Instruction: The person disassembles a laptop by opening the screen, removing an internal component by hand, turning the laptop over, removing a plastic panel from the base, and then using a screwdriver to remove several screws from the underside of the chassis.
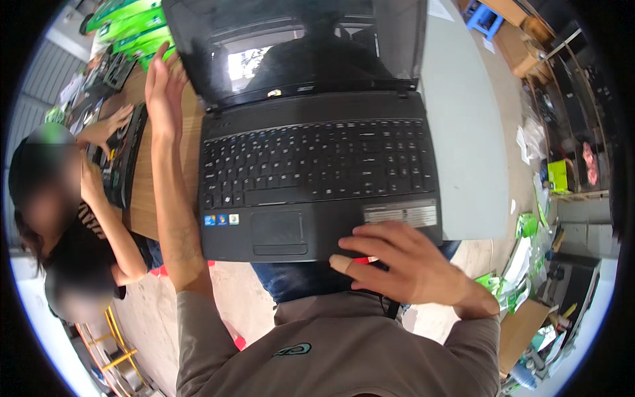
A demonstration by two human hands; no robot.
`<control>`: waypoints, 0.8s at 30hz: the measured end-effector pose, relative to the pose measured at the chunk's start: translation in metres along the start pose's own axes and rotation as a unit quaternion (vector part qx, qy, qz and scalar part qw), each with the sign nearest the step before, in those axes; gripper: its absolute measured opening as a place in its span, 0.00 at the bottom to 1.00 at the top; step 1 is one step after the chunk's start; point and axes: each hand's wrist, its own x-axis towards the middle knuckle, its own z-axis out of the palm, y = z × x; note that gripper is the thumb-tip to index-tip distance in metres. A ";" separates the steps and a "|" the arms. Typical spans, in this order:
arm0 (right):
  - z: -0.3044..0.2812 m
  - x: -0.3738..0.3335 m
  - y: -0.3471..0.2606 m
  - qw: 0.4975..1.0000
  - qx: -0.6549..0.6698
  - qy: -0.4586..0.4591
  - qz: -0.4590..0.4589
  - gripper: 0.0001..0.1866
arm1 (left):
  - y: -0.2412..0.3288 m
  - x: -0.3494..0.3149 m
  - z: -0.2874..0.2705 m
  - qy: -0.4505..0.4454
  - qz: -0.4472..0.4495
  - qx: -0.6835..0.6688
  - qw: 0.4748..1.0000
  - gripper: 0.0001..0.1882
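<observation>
A black laptop [317, 162] lies unfolded in front of me, its dark screen [370, 53] tilted up and reflecting a bright window. Beside the screen's left edge is my left hand [165, 92], raised with its fingers stretched upward; whether it touches the edge I cannot tell. My right hand [407, 264] hovers at or rests on the laptop's front right corner, below the keyboard, fingers apart and holding nothing. Its thumb reaches toward the front edge. The touchpad [278, 231] and several small stickers on the palm rest are uncovered.
At my left a person [92, 218] works with both hands on another dark device [129, 159] on the wooden table [145, 192]. Green packages [135, 33] lie at the far left. A blue stool [485, 20] and a shelf of parts [575, 99] stand at right.
</observation>
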 end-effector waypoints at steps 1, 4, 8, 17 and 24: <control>0.008 0.003 -0.005 1.000 -0.011 -0.029 0.000 0.25 | 0.014 0.004 0.006 0.033 0.000 0.053 0.998 0.42; 0.045 -0.004 0.002 0.999 -0.023 0.022 0.031 0.22 | 0.029 0.058 -0.014 0.011 0.012 0.182 0.983 0.45; 0.053 -0.005 0.001 0.997 0.030 0.050 0.041 0.21 | 0.087 0.117 -0.006 0.006 0.062 0.277 0.959 0.38; 0.067 -0.028 -0.003 0.978 -0.090 0.174 0.074 0.26 | 0.151 -0.072 0.030 0.144 0.167 0.439 0.871 0.24; 0.049 -0.089 -0.016 0.856 0.057 0.513 0.020 0.09 | 0.120 -0.233 0.024 0.060 0.158 0.442 0.881 0.13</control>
